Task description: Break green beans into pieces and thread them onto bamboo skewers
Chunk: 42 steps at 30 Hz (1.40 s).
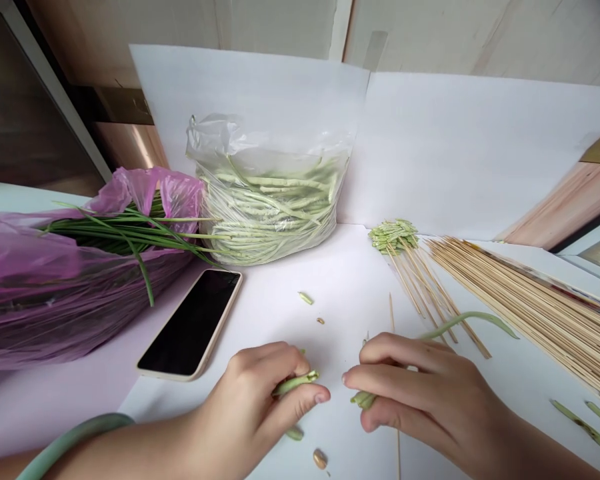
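Observation:
Green bean pieces (296,383) are pinched between the thumb and curled fingers of my left hand (267,400), their broken ends pointing right. My right hand (425,393) grips a long green bean (473,316); its tail curves out behind the hand, and a bean end (364,399) shows between thumb and fingers. A small gap separates the two hands. Under my right hand a thin wooden skewer (399,453) lies on the white table, partly covered. Near my left hand are a short bean piece (295,433) and a brown seed (320,458).
A clear bag of long beans (275,207) stands at the back, beside a purple bag (30,293) with green stalks. A phone (193,323) lies left. Skewered bean bundles (394,235), many loose skewers (520,300) and bean pieces (585,427) lie right.

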Motion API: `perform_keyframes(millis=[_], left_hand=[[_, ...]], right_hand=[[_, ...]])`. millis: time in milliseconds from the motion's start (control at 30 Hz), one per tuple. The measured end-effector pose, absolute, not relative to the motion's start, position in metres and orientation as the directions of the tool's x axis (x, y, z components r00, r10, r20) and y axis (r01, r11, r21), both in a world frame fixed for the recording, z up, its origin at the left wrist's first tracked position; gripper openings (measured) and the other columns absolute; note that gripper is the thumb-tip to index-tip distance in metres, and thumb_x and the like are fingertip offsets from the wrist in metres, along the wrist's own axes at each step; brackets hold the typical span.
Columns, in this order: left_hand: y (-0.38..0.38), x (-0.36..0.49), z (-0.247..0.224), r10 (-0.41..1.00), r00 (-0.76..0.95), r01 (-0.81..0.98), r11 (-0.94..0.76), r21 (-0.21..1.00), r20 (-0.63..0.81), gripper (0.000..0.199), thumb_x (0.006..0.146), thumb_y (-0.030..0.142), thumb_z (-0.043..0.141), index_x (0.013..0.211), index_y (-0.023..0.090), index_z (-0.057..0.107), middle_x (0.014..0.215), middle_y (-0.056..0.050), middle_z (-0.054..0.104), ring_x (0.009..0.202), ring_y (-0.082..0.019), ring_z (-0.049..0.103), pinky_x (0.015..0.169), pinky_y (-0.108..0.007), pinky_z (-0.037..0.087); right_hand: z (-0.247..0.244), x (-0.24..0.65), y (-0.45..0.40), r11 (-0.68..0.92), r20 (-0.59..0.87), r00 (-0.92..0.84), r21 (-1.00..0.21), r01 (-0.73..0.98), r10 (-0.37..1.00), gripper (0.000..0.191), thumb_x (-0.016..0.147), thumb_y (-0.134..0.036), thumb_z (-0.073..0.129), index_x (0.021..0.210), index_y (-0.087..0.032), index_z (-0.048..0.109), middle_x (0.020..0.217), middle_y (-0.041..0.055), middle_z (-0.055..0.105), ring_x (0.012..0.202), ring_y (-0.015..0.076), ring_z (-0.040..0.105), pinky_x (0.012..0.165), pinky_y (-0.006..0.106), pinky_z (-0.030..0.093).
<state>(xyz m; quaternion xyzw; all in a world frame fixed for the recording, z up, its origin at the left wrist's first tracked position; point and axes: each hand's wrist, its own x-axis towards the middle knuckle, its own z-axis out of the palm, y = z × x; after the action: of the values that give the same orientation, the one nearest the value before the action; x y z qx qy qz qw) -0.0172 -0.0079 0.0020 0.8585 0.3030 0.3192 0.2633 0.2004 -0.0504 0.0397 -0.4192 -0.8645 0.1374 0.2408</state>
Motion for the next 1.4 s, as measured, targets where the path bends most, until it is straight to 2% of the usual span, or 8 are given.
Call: perform_keyframes(millis=[167, 300, 567, 733, 1000, 1133, 1267, 1400], left_hand=[[-0.006, -0.017, 0.000, 0.712, 0.581, 0.347, -0.655, 0.671, 0.394, 0.027, 0.087, 0.037, 0.058, 0.069, 0.017, 0.052, 0.058, 0.005, 0.048, 0.049, -0.007, 0.043, 0.046, -0.018, 0.033], [-0.006, -0.016, 0.000, 0.731, 0.584, 0.330, -0.611, 0.720, 0.353, 0.029, 0.087, 0.037, 0.058, 0.067, 0.017, 0.052, 0.057, 0.005, 0.046, 0.050, -0.007, 0.041, 0.047, -0.018, 0.032], [-0.004, -0.013, -0.002, 0.831, 0.551, 0.291, -0.279, 0.915, 0.078, 0.032, 0.084, 0.043, 0.058, 0.067, 0.017, 0.054, 0.051, 0.008, 0.035, 0.046, -0.007, 0.035, 0.044, -0.019, 0.029], [-0.004, -0.013, -0.003, 0.824, 0.566, 0.257, -0.128, 0.958, -0.042, 0.033, 0.085, 0.045, 0.054, 0.073, 0.016, 0.059, 0.052, 0.007, 0.042, 0.044, -0.008, 0.044, 0.043, -0.018, 0.032], [-0.005, -0.013, -0.001, 0.803, 0.596, 0.283, -0.187, 0.941, -0.019, 0.029, 0.088, 0.041, 0.051, 0.080, 0.015, 0.062, 0.057, 0.005, 0.048, 0.045, -0.008, 0.047, 0.044, -0.018, 0.035], [-0.004, -0.014, 0.003, 0.777, 0.628, 0.420, -0.379, 0.825, 0.038, 0.020, 0.091, 0.030, 0.045, 0.097, 0.018, 0.061, 0.063, 0.003, 0.056, 0.053, -0.011, 0.052, 0.051, -0.021, 0.039], [-0.001, -0.014, 0.002, 0.734, 0.675, 0.599, -0.602, 0.528, 0.071, 0.021, 0.087, 0.018, 0.046, 0.103, 0.022, 0.059, 0.073, 0.000, 0.063, 0.063, -0.017, 0.058, 0.058, -0.025, 0.043], [0.000, -0.014, 0.001, 0.716, 0.696, 0.674, -0.679, 0.290, 0.057, 0.022, 0.084, 0.016, 0.048, 0.103, 0.022, 0.057, 0.077, -0.003, 0.063, 0.075, -0.022, 0.060, 0.061, -0.030, 0.046]], right_hand=[[0.034, 0.198, -0.048, 0.597, 0.257, -0.547, -0.480, 0.643, 0.796, 0.015, 0.091, -0.034, 0.055, 0.093, -0.021, 0.061, 0.073, -0.0015, 0.056, 0.060, 0.0085, 0.057, 0.048, 0.015, 0.043], [0.031, 0.198, -0.048, 0.560, 0.231, -0.531, -0.548, 0.621, 0.815, 0.013, 0.091, -0.032, 0.056, 0.096, -0.021, 0.059, 0.076, -0.0016, 0.056, 0.061, 0.0083, 0.058, 0.049, 0.015, 0.044], [0.023, 0.197, -0.045, 0.325, 0.072, -0.448, -0.789, 0.521, 0.891, 0.018, 0.085, -0.016, 0.062, 0.101, -0.024, 0.058, 0.092, -0.0016, 0.056, 0.067, 0.0068, 0.065, 0.061, 0.014, 0.051], [0.022, 0.195, -0.043, 0.316, 0.074, -0.406, -0.757, 0.572, 0.911, 0.031, 0.076, -0.006, 0.069, 0.100, -0.024, 0.061, 0.089, -0.0027, 0.057, 0.072, 0.0080, 0.062, 0.067, 0.014, 0.051], [0.022, 0.196, -0.041, 0.315, 0.071, -0.434, -0.793, 0.522, 0.898, 0.035, 0.075, -0.004, 0.068, 0.103, -0.024, 0.063, 0.089, -0.0012, 0.058, 0.073, 0.0098, 0.063, 0.068, 0.017, 0.053], [0.018, 0.197, -0.038, 0.369, 0.148, -0.437, -0.796, 0.479, 0.887, 0.031, 0.076, -0.007, 0.069, 0.102, -0.022, 0.062, 0.089, 0.0001, 0.059, 0.075, 0.0117, 0.063, 0.069, 0.021, 0.055], [0.014, 0.195, -0.037, 0.360, 0.106, -0.451, -0.768, 0.529, 0.886, 0.033, 0.073, 0.001, 0.067, 0.096, -0.022, 0.062, 0.089, -0.0007, 0.058, 0.076, 0.0111, 0.063, 0.072, 0.020, 0.054], [0.010, 0.197, -0.037, 0.350, 0.075, -0.461, -0.760, 0.548, 0.884, 0.037, 0.073, 0.005, 0.062, 0.098, -0.022, 0.060, 0.092, -0.0002, 0.057, 0.081, 0.0110, 0.063, 0.070, 0.017, 0.054]])
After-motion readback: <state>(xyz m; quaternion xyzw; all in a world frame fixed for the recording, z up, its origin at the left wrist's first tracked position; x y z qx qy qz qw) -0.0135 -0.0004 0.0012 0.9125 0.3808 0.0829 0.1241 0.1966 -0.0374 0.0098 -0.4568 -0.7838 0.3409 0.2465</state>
